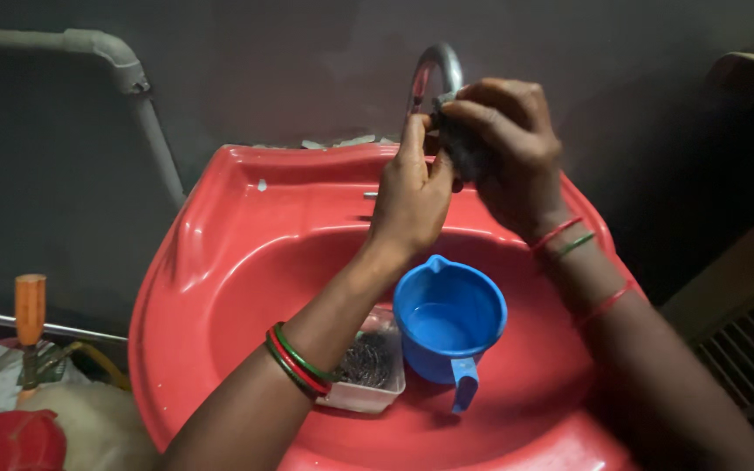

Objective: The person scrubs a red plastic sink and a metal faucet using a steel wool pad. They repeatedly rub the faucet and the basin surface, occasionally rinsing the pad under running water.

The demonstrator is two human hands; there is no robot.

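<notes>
A red sink (pixel 220 262) holds a blue mug (pixel 449 318) of water beside a clear tub (pixel 368 397) of steel wool. Above, at the curved tap (pixel 434 74), the right hand (pixel 508 148) grips a dark scrubber (pixel 460 148); the left hand (pixel 409 196), fingers together, presses against it

Sink (pixel 220 253) & blue mug (pixel 449 318): glossy smooth plastic. Tap (pixel 436 71): shiny metal. Scrubber (pixel 366 359) in clear tub: rough wire.
</notes>
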